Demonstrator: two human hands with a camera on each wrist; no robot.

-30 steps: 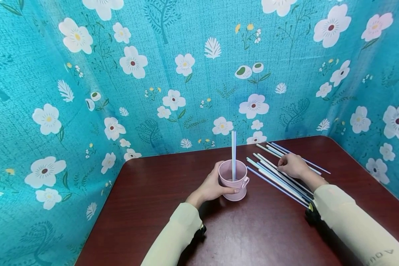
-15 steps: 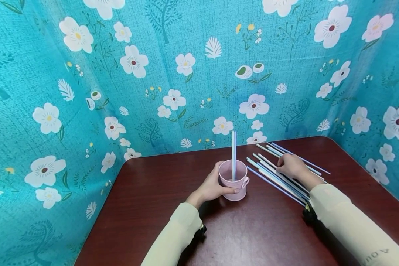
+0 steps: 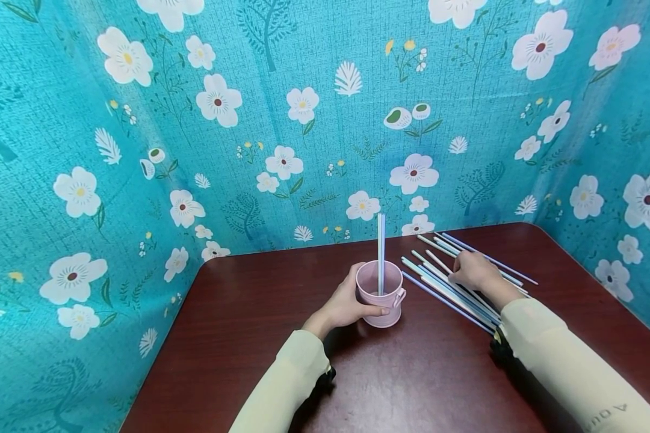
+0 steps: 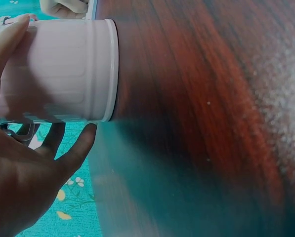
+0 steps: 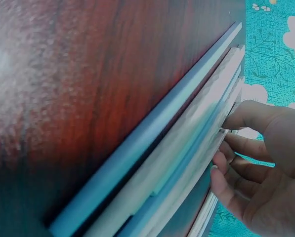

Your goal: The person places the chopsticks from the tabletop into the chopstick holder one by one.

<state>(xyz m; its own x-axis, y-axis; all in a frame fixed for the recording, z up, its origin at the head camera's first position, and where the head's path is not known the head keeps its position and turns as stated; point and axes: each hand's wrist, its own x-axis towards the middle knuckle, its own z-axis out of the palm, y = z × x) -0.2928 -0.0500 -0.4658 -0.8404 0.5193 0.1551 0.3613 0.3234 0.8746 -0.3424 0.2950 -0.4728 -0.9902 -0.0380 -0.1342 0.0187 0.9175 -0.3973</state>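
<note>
My left hand [image 3: 349,305] holds a small pink metal bucket [image 3: 381,313] standing upright on the table, thumb across its front and fingers round the far side. In the left wrist view the bucket [image 4: 58,71] lies between thumb and spread fingers. Two chopsticks [image 3: 381,246], one whitish and one blue, stand in it. To its right, several pastel chopsticks [image 3: 445,299] lie loosely side by side. Over them, my right hand [image 3: 478,272] pinches a pale chopstick [image 3: 439,262] between thumb and forefinger. The right wrist view shows the right hand's [image 5: 271,153] fingertips at the chopsticks' [image 5: 162,158] edge.
More chopsticks [image 3: 498,261] lie beyond the right hand, near the table's back edge. A dark red wooden table [image 3: 260,313] carries everything. Turquoise flowered cloth [image 3: 325,138] hangs behind and at both sides.
My right hand has shifted slightly to the left, and the pale chopstick at its fingertips has turned a little apart from its neighbours. The left hand and bucket have stayed in place.
</note>
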